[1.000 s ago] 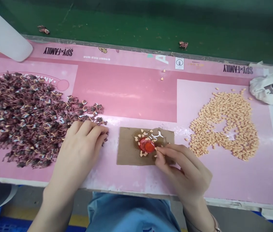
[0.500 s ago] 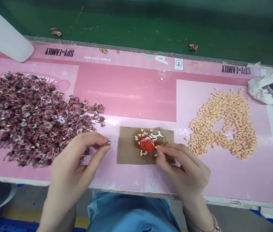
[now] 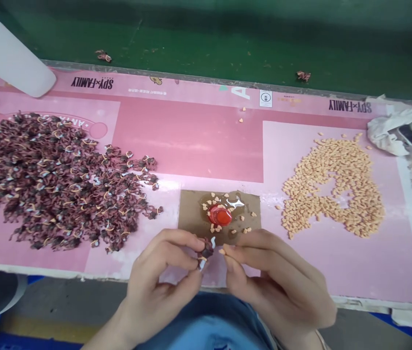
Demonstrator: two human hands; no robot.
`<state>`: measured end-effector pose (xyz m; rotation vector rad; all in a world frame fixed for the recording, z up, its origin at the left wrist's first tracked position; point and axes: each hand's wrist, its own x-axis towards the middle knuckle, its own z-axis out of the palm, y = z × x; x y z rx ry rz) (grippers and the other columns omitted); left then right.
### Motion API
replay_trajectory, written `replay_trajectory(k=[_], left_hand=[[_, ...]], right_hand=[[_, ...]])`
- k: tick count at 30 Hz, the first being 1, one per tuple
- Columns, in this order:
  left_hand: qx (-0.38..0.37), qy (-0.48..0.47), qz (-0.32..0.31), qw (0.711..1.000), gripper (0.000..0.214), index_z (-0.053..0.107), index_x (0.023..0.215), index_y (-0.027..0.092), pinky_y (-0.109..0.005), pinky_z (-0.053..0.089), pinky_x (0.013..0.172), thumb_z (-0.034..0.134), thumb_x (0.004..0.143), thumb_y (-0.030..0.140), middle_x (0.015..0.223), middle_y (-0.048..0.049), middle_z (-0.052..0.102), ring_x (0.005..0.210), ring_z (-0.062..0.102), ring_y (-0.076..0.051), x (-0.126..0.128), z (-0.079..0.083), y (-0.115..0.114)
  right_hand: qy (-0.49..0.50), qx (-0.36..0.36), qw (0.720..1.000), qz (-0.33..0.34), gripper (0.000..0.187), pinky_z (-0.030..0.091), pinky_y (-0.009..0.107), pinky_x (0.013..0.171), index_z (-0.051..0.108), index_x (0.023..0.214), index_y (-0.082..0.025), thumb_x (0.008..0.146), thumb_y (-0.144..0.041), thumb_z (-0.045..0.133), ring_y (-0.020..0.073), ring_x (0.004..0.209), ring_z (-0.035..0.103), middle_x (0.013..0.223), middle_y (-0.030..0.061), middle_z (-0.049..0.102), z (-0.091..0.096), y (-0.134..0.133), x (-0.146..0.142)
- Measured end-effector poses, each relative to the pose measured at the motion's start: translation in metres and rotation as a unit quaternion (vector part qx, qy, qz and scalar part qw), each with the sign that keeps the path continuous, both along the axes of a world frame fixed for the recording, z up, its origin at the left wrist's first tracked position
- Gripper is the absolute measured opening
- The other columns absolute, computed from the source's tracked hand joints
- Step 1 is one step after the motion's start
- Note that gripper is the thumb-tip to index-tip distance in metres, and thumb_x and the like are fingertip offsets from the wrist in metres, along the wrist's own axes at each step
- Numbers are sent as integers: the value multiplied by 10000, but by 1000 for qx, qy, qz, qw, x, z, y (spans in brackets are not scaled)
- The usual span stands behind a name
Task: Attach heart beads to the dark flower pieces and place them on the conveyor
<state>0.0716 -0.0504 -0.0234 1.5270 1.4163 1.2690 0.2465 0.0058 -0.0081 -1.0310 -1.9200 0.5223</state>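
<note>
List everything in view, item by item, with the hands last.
dark maroon curled bits: many, maroon with yellow strands, heaped on the board's left
peach pieces: many, pale orange, spread on the board's right
pink printed board: one, pink, across the middle
cardboard piece: one, brown, at the board's near edge
red cap: one, red, on the cardboard in a glossy patch
stray bits: two, maroon, on the green surface
green surface: one, green, beyond the board
crumpled wrap: one, white, far right
left hand: holds a maroon cluster
right hand: pinches a peach piece
</note>
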Motion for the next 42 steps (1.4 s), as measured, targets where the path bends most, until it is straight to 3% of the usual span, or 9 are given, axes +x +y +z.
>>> replay_trajectory(k=[6,12,16,21,25,29,35,38,42], left_hand=[[34,44,13,998,249,562,852,228,-188,650,820,636,847,-9,989,0,731,905,767,-114,3,0,1],[91,143,25,985,211,613,870,214,-252,683,840,677,887,14,949,-29,782,905,801,-163,3,-3,1],[123,169,53,976,198,644,858,188,-194,671,824,700,884,0,914,-34,799,853,807,-148,8,-4,-1],[98,67,97,988,242,627,855,195,-141,648,769,723,833,-26,886,5,763,802,775,-108,15,-4,1],[-1,-79,104,991,405,661,1173,260,-151,648,817,687,868,-5,953,28,710,834,772,-96,15,-3,7],[-16,-71,36,997,342,736,1131,285,-121,635,762,654,921,28,939,23,660,802,762,-86,14,0,16],[3,14,30,999,306,710,1051,273,-144,630,706,608,918,17,957,13,658,791,737,-95,3,10,21],[43,145,5,989,239,720,1056,273,-181,605,689,628,934,90,932,1,702,813,720,-126,-24,22,49],[18,340,61,938,168,756,1059,219,-338,589,863,645,933,222,1014,-63,747,882,703,-211,-75,28,153]], right_hand=[[-7,3,1000,6,188,607,196,576,647,862,-214,879,-28,664,108,585,677,706,-13,705,-7,-3,-5],[-128,71,989,-12,173,640,221,660,710,987,-176,918,-36,637,132,655,723,772,27,756,-5,-12,-7],[-161,91,983,-14,152,645,235,696,706,1064,-114,943,-69,625,145,681,730,811,66,777,-3,-20,-12],[-109,30,993,33,281,658,240,772,686,1204,-137,967,-71,550,158,816,767,938,77,793,-2,-18,-4],[-53,-46,996,49,368,646,237,875,634,1334,-151,988,-99,521,168,995,773,1140,114,775,-5,-14,11],[-32,-42,998,28,376,650,233,834,644,1337,-185,986,-105,534,163,927,777,1120,98,776,-7,-9,25],[-41,-25,999,3,327,636,230,804,675,1280,-210,998,-106,547,159,919,759,1061,72,772,-13,-6,54],[-29,-29,998,-42,292,611,213,855,697,1239,-224,997,-111,578,142,950,747,1074,49,772,-23,-5,72],[-22,-20,994,-109,228,587,206,876,720,1177,-235,998,-149,610,133,907,748,1022,24,783,-35,-2,92]])
